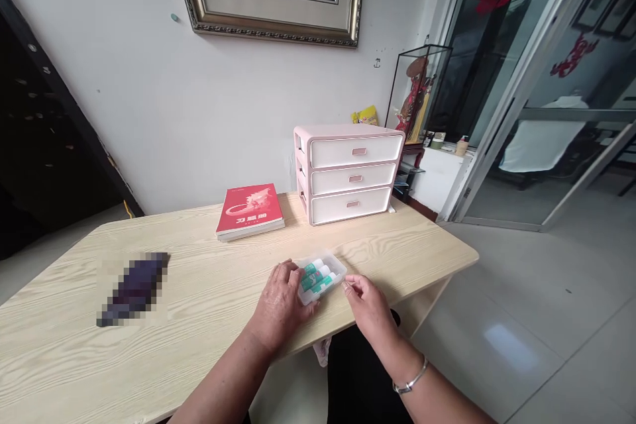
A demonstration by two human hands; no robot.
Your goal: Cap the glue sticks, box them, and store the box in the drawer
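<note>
A small clear plastic box sits near the front edge of the wooden table. Inside it lie green-and-white glue sticks with white caps, side by side. My left hand is wrapped round the box's left side, its thumb along the near edge and its fingers at the far side. At the right corner of the box, my right hand has its thumb and fingertips pinched together on the rim. The fingers partly cover both ends of the box.
Behind the box stand a pink-and-white three-drawer organizer and a stack of red-covered books. A dark blurred object lies at the left of the table. The table's right corner borders open floor, with a glass door beyond.
</note>
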